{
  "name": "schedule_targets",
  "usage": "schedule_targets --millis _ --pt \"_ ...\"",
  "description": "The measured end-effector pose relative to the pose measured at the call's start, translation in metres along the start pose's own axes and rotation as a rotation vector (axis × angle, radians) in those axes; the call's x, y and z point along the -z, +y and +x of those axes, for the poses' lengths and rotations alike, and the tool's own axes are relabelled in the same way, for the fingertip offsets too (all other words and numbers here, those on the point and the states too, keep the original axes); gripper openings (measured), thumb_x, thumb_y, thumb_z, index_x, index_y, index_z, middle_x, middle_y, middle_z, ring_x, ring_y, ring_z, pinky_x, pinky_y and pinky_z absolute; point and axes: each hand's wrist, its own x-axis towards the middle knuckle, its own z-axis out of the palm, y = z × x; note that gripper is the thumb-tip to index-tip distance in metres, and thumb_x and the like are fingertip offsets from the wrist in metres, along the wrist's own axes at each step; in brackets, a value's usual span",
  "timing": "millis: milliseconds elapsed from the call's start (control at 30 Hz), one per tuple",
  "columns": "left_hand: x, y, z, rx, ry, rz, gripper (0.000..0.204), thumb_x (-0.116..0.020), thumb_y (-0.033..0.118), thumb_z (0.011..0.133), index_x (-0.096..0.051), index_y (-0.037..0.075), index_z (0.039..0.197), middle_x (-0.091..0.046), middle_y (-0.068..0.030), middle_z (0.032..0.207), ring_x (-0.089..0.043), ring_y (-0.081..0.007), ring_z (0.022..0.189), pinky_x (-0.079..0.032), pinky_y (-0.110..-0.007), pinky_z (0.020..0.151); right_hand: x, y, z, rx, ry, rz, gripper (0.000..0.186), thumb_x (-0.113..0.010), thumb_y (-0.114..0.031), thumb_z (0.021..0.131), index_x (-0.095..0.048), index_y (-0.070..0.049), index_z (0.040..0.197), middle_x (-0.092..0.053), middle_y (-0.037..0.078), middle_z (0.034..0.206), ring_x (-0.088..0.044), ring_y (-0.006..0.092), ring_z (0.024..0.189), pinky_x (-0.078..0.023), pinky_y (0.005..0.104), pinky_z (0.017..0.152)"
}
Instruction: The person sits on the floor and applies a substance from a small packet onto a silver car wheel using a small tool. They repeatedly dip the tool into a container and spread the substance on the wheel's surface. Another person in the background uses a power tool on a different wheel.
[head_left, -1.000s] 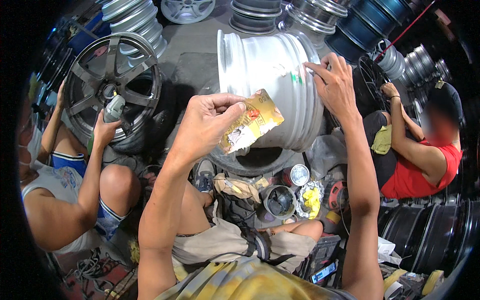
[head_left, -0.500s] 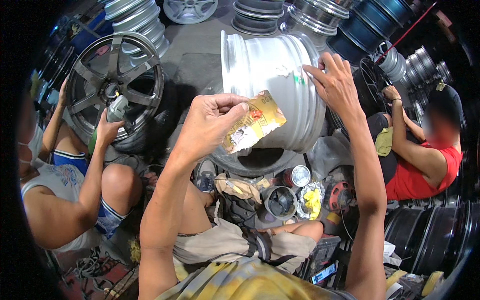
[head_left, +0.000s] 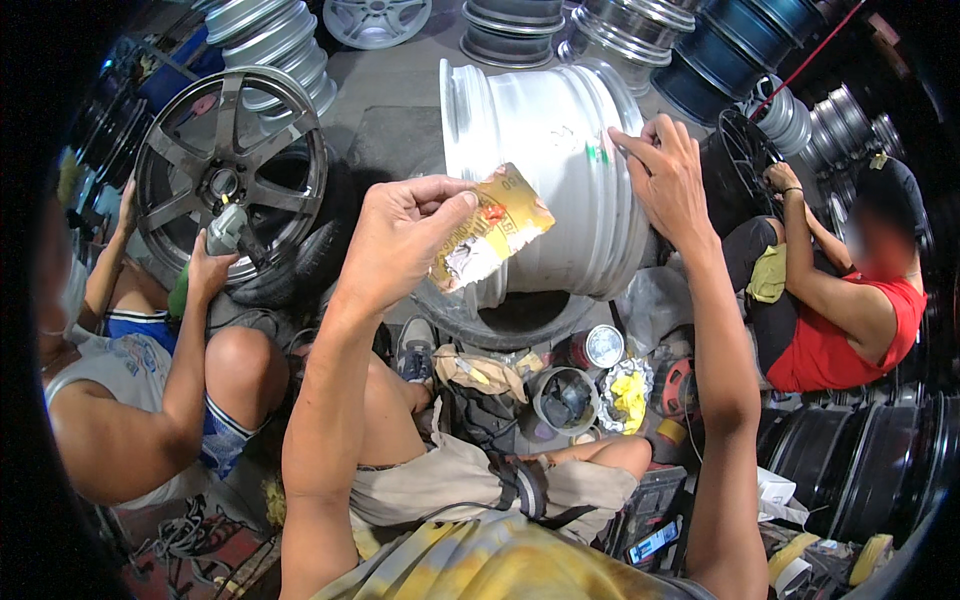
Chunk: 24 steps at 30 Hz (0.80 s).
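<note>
Pinched between the thumb and fingers of my left hand (head_left: pixel 398 235) is a torn piece of gold sandpaper (head_left: pixel 505 222). It has ragged edges and a reddish-orange smear. Behind it a bare silver wheel rim (head_left: pixel 535 110) lies on its side on a black tyre (head_left: pixel 540 325). Small green and white marks show on the barrel of the rim. My right hand (head_left: pixel 668 185) rests at the rim's right edge, its index finger stretched toward the green mark and the other fingers partly bent. Nothing is held in it.
On the left a person holds a power tool (head_left: pixel 227 228) against a dark spoked wheel (head_left: pixel 230 165). At right a person in red handles a black wheel (head_left: pixel 748 150). A bucket (head_left: pixel 565 400), a can (head_left: pixel 602 346) and crumpled foil (head_left: pixel 628 395) stand before me. Stacked rims (head_left: pixel 512 30) line the back.
My left hand and the sandpaper have moved slightly left and up. My right hand stays by the rim's edge, its index finger still at the barrel.
</note>
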Motion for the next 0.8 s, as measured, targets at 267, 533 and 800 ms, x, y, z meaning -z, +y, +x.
schedule_targets --millis 267,533,800 --pt "0.016 -0.003 0.002 -0.081 0.104 0.062 0.024 -0.065 0.01 0.096 -0.069 -0.008 0.111 -0.072 -0.0064 0.09 -0.065 -0.0043 0.076 -0.051 -0.018 0.066 0.019 -0.012 -0.044 -0.053 0.062 0.225 0.036 -0.062 -0.001 0.084 -0.074 -0.013 0.116 -0.053 0.006 0.088 -0.053 0.0206 0.082 -0.043 0.033 0.075" --pt "0.001 -0.001 -0.007 -0.011 -0.198 0.329 0.019 -0.066 0.006 0.091 -0.073 -0.009 0.099 -0.069 -0.002 0.081 -0.059 -0.0032 0.072 -0.05 -0.02 0.064 -0.011 -0.016 -0.14 -0.833 0.169 0.82 0.053 -0.068 -0.018 0.095 -0.052 -0.002 0.144 -0.06 0.0 0.086 -0.052 0.0067 0.073 -0.046 0.0238 0.068" --pt "-0.038 0.004 -0.016 0.002 -0.344 0.538 0.027 -0.064 0.014 0.087 -0.071 -0.01 0.098 -0.067 -0.0078 0.069 -0.056 -0.0061 0.066 -0.049 -0.027 0.062 -0.024 -0.041 -0.131 -0.713 0.129 0.576 0.058 -0.078 -0.022 0.087 -0.058 -0.002 0.138 -0.064 0.008 0.087 -0.06 0.0143 0.075 -0.051 0.0288 0.072"
